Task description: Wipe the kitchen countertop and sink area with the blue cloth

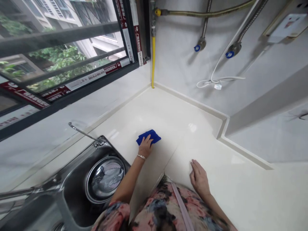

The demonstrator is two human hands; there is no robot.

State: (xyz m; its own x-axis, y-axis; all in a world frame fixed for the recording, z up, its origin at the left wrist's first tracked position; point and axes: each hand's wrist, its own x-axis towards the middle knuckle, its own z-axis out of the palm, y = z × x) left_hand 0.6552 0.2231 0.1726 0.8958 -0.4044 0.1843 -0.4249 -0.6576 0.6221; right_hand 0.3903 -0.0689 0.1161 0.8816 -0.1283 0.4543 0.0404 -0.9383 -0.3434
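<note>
A folded blue cloth (149, 137) lies on the cream countertop (185, 123), between the sink and the back corner. My left hand (145, 146), with a bracelet at its wrist, presses on the cloth's near side with its fingers over it. Part of the cloth is hidden under that hand. To the right, my right hand (199, 178) rests on the countertop near its front edge, fingers stretched out and nothing held in them.
On the left, a metal sink (74, 192) holds a steel basin (90, 189) with a perforated strainer. A thin faucet (83, 132) stands behind it. A yellow pipe (153, 61) meets the counter's corner. A looped white cable (204, 84) hangs on the wall. A raised lip (190, 100) edges the counter.
</note>
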